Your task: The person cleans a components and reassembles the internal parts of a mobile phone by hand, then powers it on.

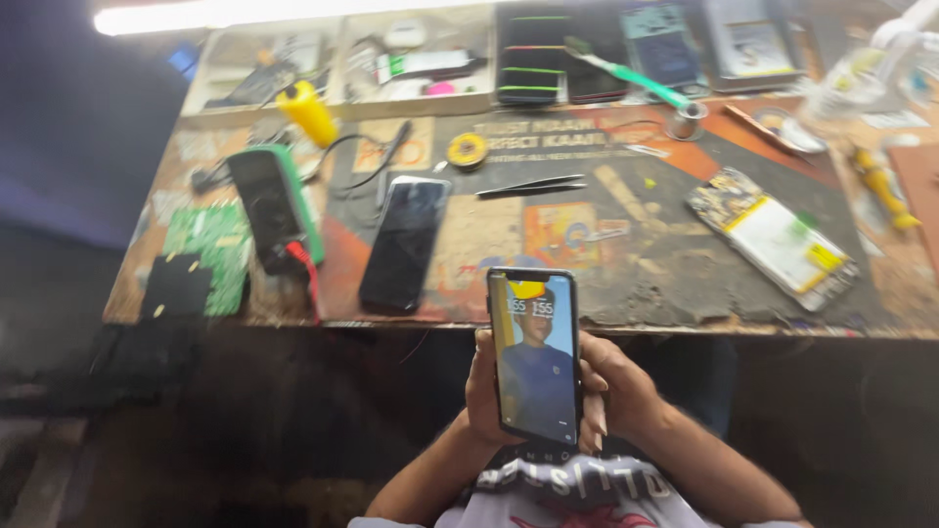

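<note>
Below the bench edge, close to my chest, I hold a lit smartphone (pixel 533 354) upright in both hands, its screen showing a picture and facing up at me. My left hand (pixel 484 396) cups the phone's left edge and back, fingers wrapped behind it; my right hand (pixel 616 391) closes on the right edge, thumb lying along the side. Both wrists bend inward, forearms rising from the bottom of the frame and meeting at the phone. To do this well, I judge I should keep the grip on the edges only, thumbs off the glass, and hold the set level over my lap so it cannot slip. On the worn workbench (pixel 685 284) lie a dark phone (pixel 404 242), tweezers (pixel 533 185) and an opened handset (pixel 773 238), all well apart from my hands.
</note>
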